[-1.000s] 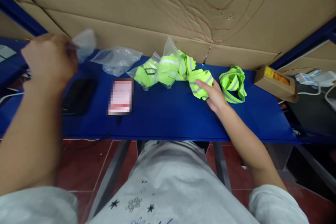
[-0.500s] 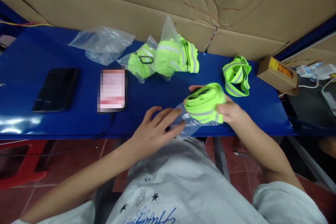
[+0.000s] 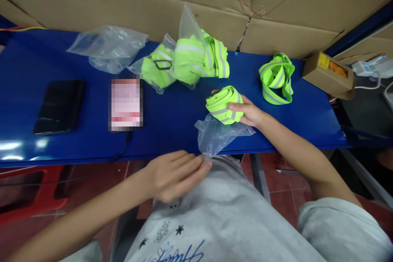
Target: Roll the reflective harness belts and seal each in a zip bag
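My right hand is wrapped round a rolled neon-yellow reflective strap with grey stripes, its thumb on the front of the roll. Just below the roll hangs a clear plastic bag. My left hand is closed at the table's front edge, with the bag's lower corner drawn to its fingertips. Whatever lies under those fingers is hidden. Farther back, bagged reflective straps lie together, one with a black buckle. A loose looped strap rests at the right.
Flat clear bags lie at the back left of the blue table. A black device and a phone with a blurred screen sit at the left. A small cardboard box stands at the right, before a cardboard wall.
My left hand has drawn down toward my body and closed, pulling the bag's corner. My right hand has moved slightly left and away with the strap. The view has shifted a little.
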`<state>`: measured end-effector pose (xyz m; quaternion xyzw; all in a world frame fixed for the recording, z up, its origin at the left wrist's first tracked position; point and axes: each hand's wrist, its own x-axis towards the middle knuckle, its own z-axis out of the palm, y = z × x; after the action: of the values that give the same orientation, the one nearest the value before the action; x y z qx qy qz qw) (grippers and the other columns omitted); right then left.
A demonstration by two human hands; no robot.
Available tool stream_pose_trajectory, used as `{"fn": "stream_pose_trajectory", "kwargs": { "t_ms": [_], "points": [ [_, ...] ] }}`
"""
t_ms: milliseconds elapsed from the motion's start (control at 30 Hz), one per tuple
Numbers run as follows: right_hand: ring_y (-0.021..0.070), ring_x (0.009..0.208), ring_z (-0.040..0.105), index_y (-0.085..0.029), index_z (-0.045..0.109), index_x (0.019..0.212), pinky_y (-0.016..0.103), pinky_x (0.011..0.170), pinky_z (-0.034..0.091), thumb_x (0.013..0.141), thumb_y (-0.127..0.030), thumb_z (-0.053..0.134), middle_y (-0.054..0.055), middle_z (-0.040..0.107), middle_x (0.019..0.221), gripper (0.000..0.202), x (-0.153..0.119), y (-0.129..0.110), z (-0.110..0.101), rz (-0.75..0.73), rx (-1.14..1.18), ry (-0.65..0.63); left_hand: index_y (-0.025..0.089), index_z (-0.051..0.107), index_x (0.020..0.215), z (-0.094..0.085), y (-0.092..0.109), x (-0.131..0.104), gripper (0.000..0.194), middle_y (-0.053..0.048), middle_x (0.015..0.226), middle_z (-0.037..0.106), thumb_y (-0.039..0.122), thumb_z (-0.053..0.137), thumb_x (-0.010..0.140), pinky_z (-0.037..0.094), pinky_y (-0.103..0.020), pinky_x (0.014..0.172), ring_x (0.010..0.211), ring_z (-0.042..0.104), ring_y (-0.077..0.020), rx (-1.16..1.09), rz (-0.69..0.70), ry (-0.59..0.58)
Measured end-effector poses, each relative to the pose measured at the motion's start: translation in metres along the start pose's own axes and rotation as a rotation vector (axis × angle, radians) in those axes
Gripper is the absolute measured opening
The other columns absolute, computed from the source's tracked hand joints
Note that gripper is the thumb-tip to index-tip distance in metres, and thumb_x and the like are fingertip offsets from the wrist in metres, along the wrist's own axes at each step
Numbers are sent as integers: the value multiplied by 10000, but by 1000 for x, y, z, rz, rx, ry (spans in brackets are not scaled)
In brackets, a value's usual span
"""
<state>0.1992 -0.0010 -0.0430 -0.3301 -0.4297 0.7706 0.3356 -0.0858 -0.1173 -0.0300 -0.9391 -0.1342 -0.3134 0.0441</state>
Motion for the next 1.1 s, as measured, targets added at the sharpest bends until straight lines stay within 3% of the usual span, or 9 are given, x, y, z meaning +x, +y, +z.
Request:
{"fn": "stream_pose_trajectory", "kwargs": {
  "t_ms": [100, 167, 267, 433, 567, 733, 833, 933, 1100],
  "points": [
    [272, 1022, 800, -175, 657, 1342, 366, 871, 669, 677, -366, 954, 117, 801, 1216, 753, 1, -1, 1, 7, 8, -55, 146, 648, 1283, 5, -18, -3, 280, -119, 1196, 760, 126, 625, 1005, 628, -357, 939, 1095, 735, -212, -67, -369, 68],
    [274, 1012, 801, -163, 662, 1327, 360, 857, 670, 684, -372, 950, 122, 804, 1204, 735, 1, -2, 2, -1, 1, -73, 147, 643, 1284, 9, -32, -5, 282, -126, 1226, 745, 129, 632, 1003, 607, -390, 993, 1127, 727, -229, -58, -456, -16],
    [269, 1005, 804, -158, 658, 1326, 351, 858, 669, 684, -363, 952, 121, 807, 1192, 736, 0, -2, 3, 2, -4, -85, 130, 675, 1178, 13, -44, -9, 213, -107, 1082, 762, 69, 565, 1007, 589, -406, 932, 1005, 736, -238, 25, -310, -163],
    [250, 1027, 798, -181, 648, 1358, 349, 894, 661, 689, -324, 953, 108, 798, 1230, 749, -1, -2, 2, 26, 16, -91, 119, 676, 1187, 13, -40, -5, 221, -133, 1120, 759, 79, 627, 976, 567, -388, 865, 976, 728, -254, 230, -317, -109],
    [261, 1052, 791, -183, 641, 1377, 367, 905, 658, 692, -316, 953, 117, 786, 1267, 765, -3, -1, 0, 30, 30, -85, 166, 713, 1076, 6, -43, 5, 225, -103, 1149, 773, 43, 548, 986, 550, -401, 858, 1021, 738, -266, 374, -174, -218],
    [261, 1049, 793, -173, 653, 1358, 363, 908, 654, 683, -337, 964, 119, 790, 1250, 761, -6, 1, 1, 27, 25, -111, 193, 702, 1058, -4, -53, -6, 200, -86, 1122, 773, 73, 561, 981, 553, -396, 770, 983, 746, -274, 350, -332, -268],
    [258, 1088, 782, -171, 664, 1343, 362, 945, 639, 674, -345, 969, 118, 782, 1269, 756, -6, 3, 6, 4, 3, -122, 170, 677, 1128, -13, -41, -1, 179, -125, 1183, 755, 144, 531, 1027, 593, -429, 851, 1053, 740, -294, 260, -554, -247],
    [235, 1110, 770, -187, 680, 1326, 351, 987, 615, 667, -323, 973, 87, 788, 1255, 734, -6, 4, 11, -34, -23, -104, 164, 587, 1322, -15, -14, 27, 275, -133, 1304, 718, 201, 515, 1060, 581, -426, 1038, 1210, 700, -263, 80, -717, -86],
    [221, 1041, 779, -177, 730, 1224, 327, 942, 618, 683, -338, 959, 74, 807, 1202, 609, -5, 6, 11, -135, -9, 48, 170, 359, 1612, 31, 10, 59, 690, -219, 1641, 452, 497, 572, 1042, 476, -529, 1212, 1530, 462, -352, -22, -621, -195]
  ]
}}
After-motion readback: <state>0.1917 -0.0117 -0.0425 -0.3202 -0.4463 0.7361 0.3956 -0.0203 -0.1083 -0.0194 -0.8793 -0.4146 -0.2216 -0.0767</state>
